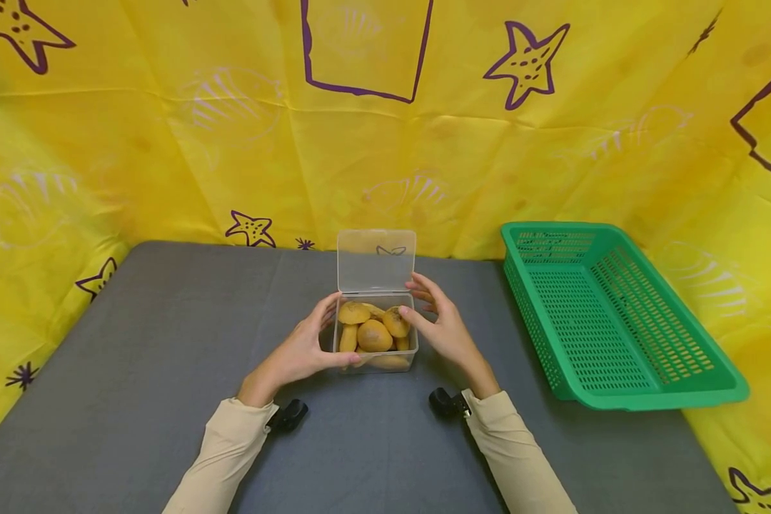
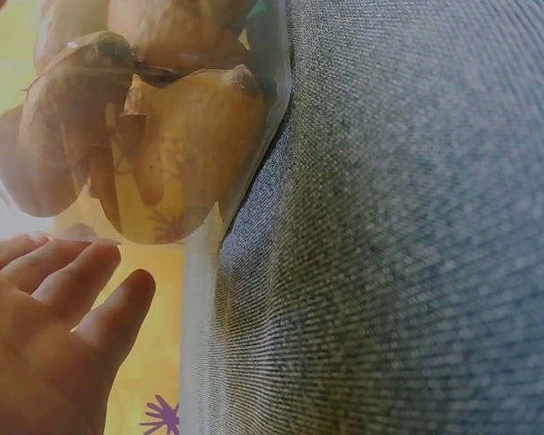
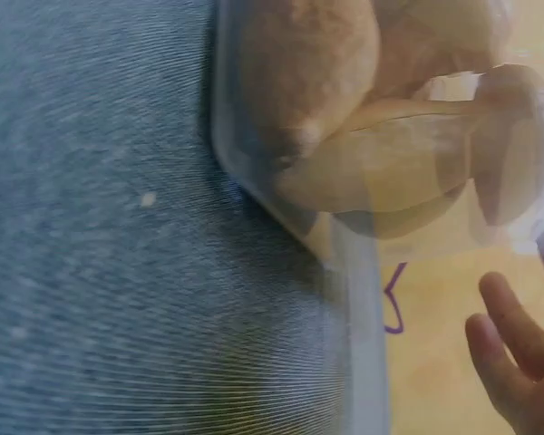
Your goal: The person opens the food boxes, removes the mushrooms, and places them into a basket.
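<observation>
A clear plastic box (image 1: 413, 351) sits on the grey table with its hinged lid (image 1: 377, 261) standing up at the back. Several yellow-brown mushrooms (image 1: 375, 335) fill it; the left wrist view shows mushrooms (image 2: 195, 149) through its wall. My left hand (image 1: 302, 346) holds the box from the left, thumb along the front wall and fingers round the left side toward the back. My right hand (image 1: 446, 328) is at the right side, its fingers extended near the lid's lower right corner and thumb tip over the rim by a mushroom. In the right wrist view, fingers (image 3: 508, 349) are spread beside the box.
A green plastic basket (image 1: 576, 389) with slotted walls stands on the right of the grey table (image 1: 135, 400). A yellow patterned cloth (image 1: 385, 143) hangs behind the table and along its sides. Black wrist cameras (image 1: 289, 415) are worn at both sleeves.
</observation>
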